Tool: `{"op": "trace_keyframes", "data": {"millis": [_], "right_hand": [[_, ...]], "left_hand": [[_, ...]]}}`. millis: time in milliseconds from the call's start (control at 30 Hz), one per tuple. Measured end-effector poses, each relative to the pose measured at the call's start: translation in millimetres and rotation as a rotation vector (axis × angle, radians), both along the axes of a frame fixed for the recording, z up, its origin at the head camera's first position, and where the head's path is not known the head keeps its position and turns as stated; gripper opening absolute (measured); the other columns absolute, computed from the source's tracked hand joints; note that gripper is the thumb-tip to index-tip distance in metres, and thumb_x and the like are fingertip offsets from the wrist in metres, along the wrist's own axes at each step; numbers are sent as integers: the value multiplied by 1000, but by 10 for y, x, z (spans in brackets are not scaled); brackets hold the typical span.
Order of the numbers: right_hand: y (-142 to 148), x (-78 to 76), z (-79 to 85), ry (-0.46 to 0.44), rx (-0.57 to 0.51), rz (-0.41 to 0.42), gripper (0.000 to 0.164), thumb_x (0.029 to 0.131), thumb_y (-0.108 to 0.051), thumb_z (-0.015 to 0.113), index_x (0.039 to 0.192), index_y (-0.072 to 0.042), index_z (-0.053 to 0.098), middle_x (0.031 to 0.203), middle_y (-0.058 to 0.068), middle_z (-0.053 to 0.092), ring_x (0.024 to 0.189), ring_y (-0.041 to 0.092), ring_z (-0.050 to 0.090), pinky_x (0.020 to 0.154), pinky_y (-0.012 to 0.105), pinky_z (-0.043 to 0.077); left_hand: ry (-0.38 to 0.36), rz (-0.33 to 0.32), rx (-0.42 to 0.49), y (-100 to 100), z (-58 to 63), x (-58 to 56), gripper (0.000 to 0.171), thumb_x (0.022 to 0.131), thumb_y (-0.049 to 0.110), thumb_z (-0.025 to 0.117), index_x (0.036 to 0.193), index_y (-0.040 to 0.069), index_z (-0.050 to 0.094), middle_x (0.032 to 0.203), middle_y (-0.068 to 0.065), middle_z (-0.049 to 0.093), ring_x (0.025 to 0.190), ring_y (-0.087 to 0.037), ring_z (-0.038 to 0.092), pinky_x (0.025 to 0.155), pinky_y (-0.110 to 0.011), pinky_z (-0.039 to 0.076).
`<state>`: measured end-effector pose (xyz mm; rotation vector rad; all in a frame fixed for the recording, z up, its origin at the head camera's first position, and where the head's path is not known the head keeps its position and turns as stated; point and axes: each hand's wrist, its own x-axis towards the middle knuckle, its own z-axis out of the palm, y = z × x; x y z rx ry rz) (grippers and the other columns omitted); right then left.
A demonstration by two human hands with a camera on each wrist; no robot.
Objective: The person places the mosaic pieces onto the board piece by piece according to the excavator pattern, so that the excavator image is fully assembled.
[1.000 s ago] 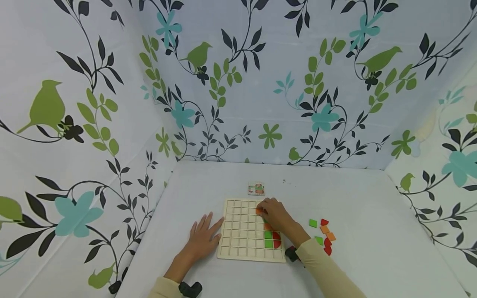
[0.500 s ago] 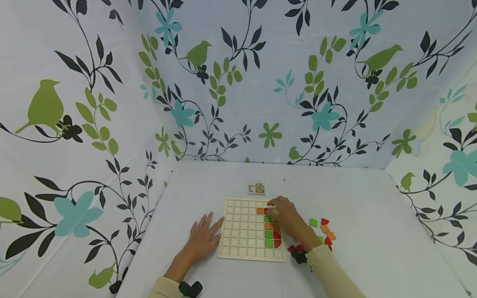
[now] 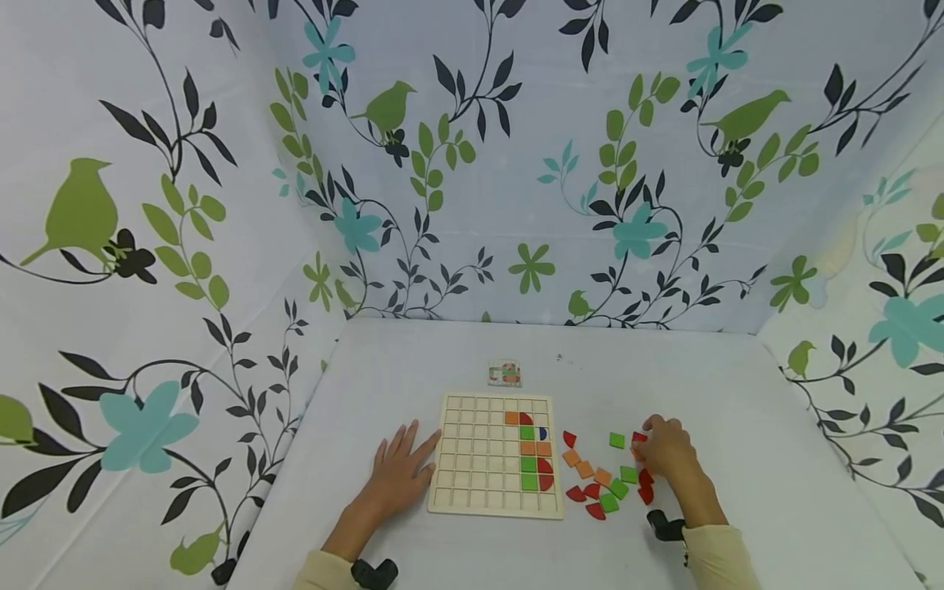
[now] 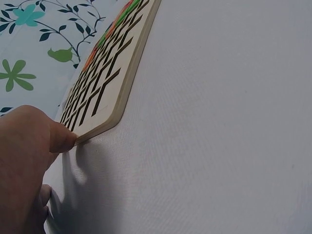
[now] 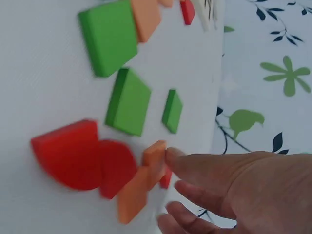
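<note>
A wooden grid board point(image 3: 472, 459) lies on the white table with several orange, red, green and blue pieces in its right-hand columns. My left hand point(image 3: 398, 467) rests with fingers spread beside the board's left edge; in the left wrist view its thumb point(image 4: 61, 139) touches the board's rim. Over the loose pieces on the right is my right hand point(image 3: 667, 449). In the right wrist view its thumb tip meets an orange square point(image 5: 155, 163), and a red piece point(image 5: 166, 178) shows partly behind it. The other fingers are loosely bent, with a gap to the thumb.
Between board and right hand lie several loose pieces, among them a green square point(image 3: 616, 440), an orange square point(image 3: 585, 469) and a red quarter-round point(image 3: 595, 511). A small printed pattern card point(image 3: 505, 373) lies beyond the board. A patterned cloth point(image 3: 472, 164) stands behind the table.
My right hand has left the board's upper right and moved right to the loose pieces. An orange square it was touching now lies in the board. My left hand stays put.
</note>
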<state>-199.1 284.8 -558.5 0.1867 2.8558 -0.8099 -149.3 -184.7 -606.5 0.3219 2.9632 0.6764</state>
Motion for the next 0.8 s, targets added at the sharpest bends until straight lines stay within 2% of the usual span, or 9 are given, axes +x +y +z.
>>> {"op": "trace_keyframes", "data": {"millis": [100,167,333,500,667,800], "right_hand": [[60,-25,-58,-16,-52,15,29,100,-8,69,116,14,59,101,28,62,83,32,62,66,38,56],[62,-54,-111,-4,-80,24,25,100,-6,68,114,14,60,100,26,64,82,29,62,66,35,56],[-20,-123,-168,50,-87,49,26,101,-7,66,116,13,62,106,29,64,90,35,62,77,44,59],[-160,-167,-187,100,-88,45,26,100,-10,68,116,10,65,107,28,63,96,38,61,85,55,55],[-260,-216,-231,124,-65,83,23,102,-9,66,122,3,66,110,23,62,100,36,59,88,62,47],[-288,-247,-278,123,-60,75,27,102,-12,67,124,4,64,110,22,62,100,36,60,89,63,47]], "left_hand": [[-2,3,-4,-8,-13,-2,55,108,32,55,162,22,46,173,-22,25,160,-47,19,123,-73,14],[3,2,3,-10,-23,-5,55,108,31,55,161,21,46,172,-22,26,160,-48,19,123,-74,14],[3,1,12,-6,-7,-1,55,107,31,55,161,21,46,172,-23,26,160,-48,19,123,-74,14],[2,0,11,1,7,0,55,107,31,54,161,21,46,172,-23,25,160,-48,19,123,-73,13],[-2,1,8,2,10,-3,55,107,31,54,161,21,46,172,-23,25,160,-48,18,123,-73,12],[0,-1,21,-4,9,-6,55,108,31,54,161,21,46,172,-23,25,160,-48,18,123,-73,12]]}}
